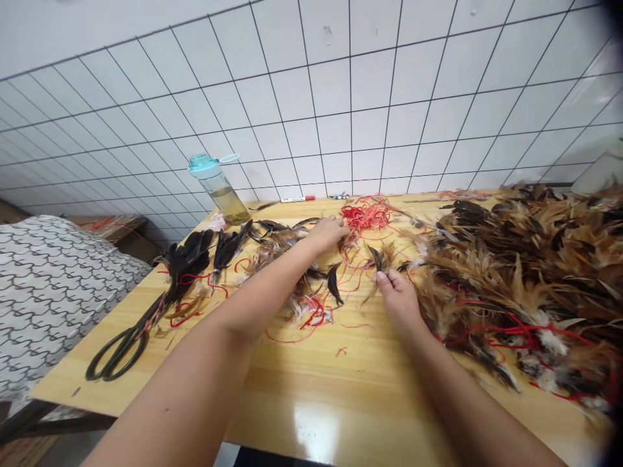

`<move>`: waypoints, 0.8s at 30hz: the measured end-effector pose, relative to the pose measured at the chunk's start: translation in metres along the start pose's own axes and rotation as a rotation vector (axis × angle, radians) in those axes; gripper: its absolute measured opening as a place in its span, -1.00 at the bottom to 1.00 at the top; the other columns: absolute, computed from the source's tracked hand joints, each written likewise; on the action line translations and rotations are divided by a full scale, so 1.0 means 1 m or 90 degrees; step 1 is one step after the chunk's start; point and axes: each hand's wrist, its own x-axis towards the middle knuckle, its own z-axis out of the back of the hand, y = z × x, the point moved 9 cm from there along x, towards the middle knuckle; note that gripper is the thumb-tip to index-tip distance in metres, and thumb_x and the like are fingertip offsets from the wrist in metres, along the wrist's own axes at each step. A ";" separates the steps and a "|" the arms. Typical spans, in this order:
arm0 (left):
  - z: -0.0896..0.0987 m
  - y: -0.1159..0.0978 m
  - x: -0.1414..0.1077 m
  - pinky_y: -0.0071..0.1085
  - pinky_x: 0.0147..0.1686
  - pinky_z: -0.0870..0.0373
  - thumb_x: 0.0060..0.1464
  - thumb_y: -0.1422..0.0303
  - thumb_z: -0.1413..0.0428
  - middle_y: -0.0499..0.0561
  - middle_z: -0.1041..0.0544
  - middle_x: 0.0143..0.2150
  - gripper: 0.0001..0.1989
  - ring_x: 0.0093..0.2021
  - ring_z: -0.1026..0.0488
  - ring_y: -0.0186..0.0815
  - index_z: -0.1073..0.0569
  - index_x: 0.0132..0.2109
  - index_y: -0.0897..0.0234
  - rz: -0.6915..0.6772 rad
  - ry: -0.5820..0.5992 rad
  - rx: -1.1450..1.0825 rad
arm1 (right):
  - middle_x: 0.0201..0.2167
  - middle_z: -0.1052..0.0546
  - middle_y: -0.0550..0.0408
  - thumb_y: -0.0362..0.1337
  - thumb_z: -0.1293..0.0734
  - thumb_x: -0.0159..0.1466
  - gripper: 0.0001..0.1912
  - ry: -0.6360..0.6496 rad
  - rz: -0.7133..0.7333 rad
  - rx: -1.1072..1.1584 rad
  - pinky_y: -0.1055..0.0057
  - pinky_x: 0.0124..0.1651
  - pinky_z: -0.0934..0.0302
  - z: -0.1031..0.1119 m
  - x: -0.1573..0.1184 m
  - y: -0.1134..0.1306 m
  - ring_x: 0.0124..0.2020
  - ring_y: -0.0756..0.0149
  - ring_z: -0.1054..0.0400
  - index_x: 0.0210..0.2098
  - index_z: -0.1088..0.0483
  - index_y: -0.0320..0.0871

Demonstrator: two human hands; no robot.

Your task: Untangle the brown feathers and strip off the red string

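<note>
Pinched feathers (pixel 376 259) well inside table edge (pixel 282 447)

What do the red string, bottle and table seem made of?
Red string: perhaps yarn or cord, matte, in thin tangled strands. Bottle: probably clear, smooth plastic; liquid shows through. Table: wood or laminate, glossy, with grain and bright reflection.

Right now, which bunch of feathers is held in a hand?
The small bunch pinched in the right hand; the big brown heap to its right and the black bunches near the scissors lie on the table.
</note>
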 end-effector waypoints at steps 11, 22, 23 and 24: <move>0.043 0.027 -0.060 -0.33 -0.21 -0.27 0.07 0.50 0.02 0.08 -0.46 -0.28 -0.88 -0.24 -0.38 -0.26 -0.38 -0.24 0.31 0.226 -0.152 -0.216 | -0.55 -0.40 0.09 -0.10 -0.21 0.15 -0.73 -0.011 0.042 -0.077 0.35 -0.31 -0.13 0.000 0.001 -0.003 -0.42 0.26 -0.28 -0.55 -0.33 -0.14; 0.003 -0.066 -0.092 -0.58 -0.51 -0.22 -0.10 0.31 -0.26 -0.04 -0.44 -0.49 -0.71 -0.52 -0.35 -0.50 -0.35 -0.31 0.38 0.231 -0.072 -1.131 | -0.56 -0.39 0.14 -0.16 -0.26 0.15 -0.76 0.012 0.064 -0.075 0.38 -0.31 -0.12 -0.007 -0.003 0.001 -0.44 0.32 -0.26 -0.56 -0.39 -0.15; 0.001 -0.069 -0.092 -0.58 -0.50 -0.23 -0.08 0.32 -0.25 -0.03 -0.45 -0.49 -0.73 -0.51 -0.36 -0.50 -0.36 -0.31 0.39 0.239 -0.070 -1.127 | -0.56 -0.38 0.14 -0.17 -0.26 0.15 -0.76 0.018 0.067 -0.076 0.38 -0.31 -0.13 -0.008 -0.003 0.001 -0.44 0.32 -0.26 -0.56 -0.39 -0.15; -0.001 -0.070 -0.091 -0.57 -0.49 -0.24 -0.07 0.34 -0.24 -0.03 -0.45 -0.48 -0.75 -0.50 -0.37 -0.49 -0.36 -0.31 0.39 0.251 -0.072 -1.116 | -0.56 -0.38 0.14 -0.18 -0.26 0.15 -0.76 0.025 0.069 -0.080 0.38 -0.31 -0.12 -0.009 -0.003 0.002 -0.44 0.32 -0.25 -0.57 -0.38 -0.15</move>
